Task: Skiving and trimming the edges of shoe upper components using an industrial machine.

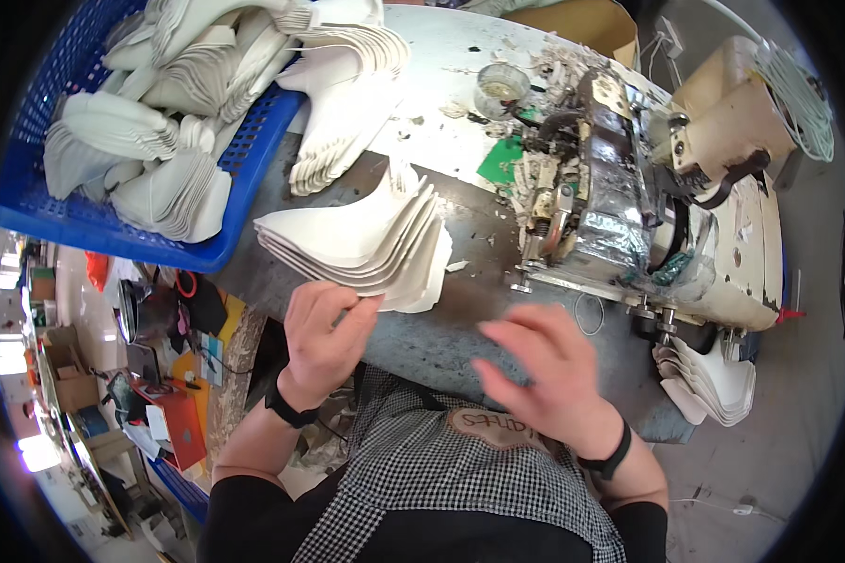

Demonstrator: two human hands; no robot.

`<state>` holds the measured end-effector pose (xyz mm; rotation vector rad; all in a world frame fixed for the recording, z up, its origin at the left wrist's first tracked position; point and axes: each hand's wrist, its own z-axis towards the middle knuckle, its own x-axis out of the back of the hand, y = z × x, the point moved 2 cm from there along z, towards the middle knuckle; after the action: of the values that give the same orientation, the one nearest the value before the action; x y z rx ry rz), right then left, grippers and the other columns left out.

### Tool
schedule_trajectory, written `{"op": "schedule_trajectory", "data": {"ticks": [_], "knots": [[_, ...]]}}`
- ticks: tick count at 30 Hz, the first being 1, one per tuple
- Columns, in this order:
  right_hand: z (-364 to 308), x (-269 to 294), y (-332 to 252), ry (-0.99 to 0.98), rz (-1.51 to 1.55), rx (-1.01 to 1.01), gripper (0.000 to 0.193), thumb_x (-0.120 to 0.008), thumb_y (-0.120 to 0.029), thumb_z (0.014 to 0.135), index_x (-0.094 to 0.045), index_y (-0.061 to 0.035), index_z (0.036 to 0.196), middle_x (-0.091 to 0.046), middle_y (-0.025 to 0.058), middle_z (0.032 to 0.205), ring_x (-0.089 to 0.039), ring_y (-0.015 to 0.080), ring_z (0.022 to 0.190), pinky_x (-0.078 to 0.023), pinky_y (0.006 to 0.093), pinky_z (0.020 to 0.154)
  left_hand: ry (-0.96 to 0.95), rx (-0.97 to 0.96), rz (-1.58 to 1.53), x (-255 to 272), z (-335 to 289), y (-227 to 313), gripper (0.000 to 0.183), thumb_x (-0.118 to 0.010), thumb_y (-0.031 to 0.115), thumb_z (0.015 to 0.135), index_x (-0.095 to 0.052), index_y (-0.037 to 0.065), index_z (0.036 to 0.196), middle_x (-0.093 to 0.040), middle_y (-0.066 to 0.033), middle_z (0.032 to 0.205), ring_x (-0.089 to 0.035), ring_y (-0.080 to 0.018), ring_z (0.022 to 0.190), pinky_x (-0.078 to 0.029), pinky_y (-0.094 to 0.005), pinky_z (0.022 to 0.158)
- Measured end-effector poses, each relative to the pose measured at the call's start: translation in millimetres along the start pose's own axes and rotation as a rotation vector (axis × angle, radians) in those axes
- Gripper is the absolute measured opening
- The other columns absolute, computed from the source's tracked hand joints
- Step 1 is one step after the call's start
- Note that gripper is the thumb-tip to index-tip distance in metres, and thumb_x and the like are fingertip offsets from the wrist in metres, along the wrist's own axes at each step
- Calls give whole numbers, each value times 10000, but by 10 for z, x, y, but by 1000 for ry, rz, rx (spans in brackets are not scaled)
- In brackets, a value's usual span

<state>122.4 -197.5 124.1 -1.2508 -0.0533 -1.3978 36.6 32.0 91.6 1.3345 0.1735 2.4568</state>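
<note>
I'm watching bright light washing out the far white tabletop [437,131] and glinting off a shiny machine cover [615,236]; at left, a white patch [38,453] is glaring. The right hand [546,364] is blurring, and outer edges are bending.

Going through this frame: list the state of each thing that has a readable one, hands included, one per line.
Near white stack: layers fanned unevenly
Left hand: fingers curled at that stack's edge, grip unclear
Right hand: fingers and thumb apart, holding nothing, blurred
Blue basket: open, loaded with white bundles
Clear dish: uncovered, contents unclear
Machine: scraps around it, running or stopped unclear
</note>
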Motion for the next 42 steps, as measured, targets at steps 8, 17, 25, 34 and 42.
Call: {"op": "schedule_trajectory", "data": {"ticks": [8, 17, 25, 34, 42], "knots": [[488, -699, 71, -79, -336, 408, 239, -635, -139, 727, -666, -49, 946, -566, 68, 1053, -537, 219, 1022, -437, 358, 854, 10, -155, 30, 57, 16, -116, 307, -708, 50, 601, -690, 46, 908, -582, -46, 877, -591, -241, 870, -498, -359, 732], [381, -171, -175, 15, -107, 377, 229, -686, -87, 671, -680, -63, 898, -624, 52, 965, -601, 236, 912, -448, 379, 821, -70, 79, -70, 328, 91, -593, 311, -774, 63, 569, -656, 76, 856, -632, -55, 871, -603, -263, 847, -474, -375, 764], [219, 395, -189, -23, 83, 1, 195, -707, -7, 782, -638, -13, 964, -669, 139, 837, -620, 240, 637, -474, 288, 533, -365, 103, -706, 517, 475, -191, 318, -818, 226, 744, -685, 53, 975, -680, -80, 846, -655, -276, 724, -518, -326, 654], [-287, 763, 116, 435, 335, -493, 207, -681, -53, 895, -602, 15, 1074, -636, 28, 933, -581, 58, 780, -449, 177, 659, -416, 51, -868, 46, 1246, 384, 231, -729, 242, 840, -674, 39, 936, -650, -136, 744, -640, -314, 635, -497, -332, 578], [-352, 933, 452, 544, 321, -503, 167, -660, -1, 887, -656, 13, 1054, -636, 17, 880, -582, 55, 799, -456, 192, 671, -382, 101, -781, -523, 1585, 614, 242, -729, 224, 839, -693, -4, 908, -663, -119, 711, -640, -207, 595, -493, -289, 591]]}}
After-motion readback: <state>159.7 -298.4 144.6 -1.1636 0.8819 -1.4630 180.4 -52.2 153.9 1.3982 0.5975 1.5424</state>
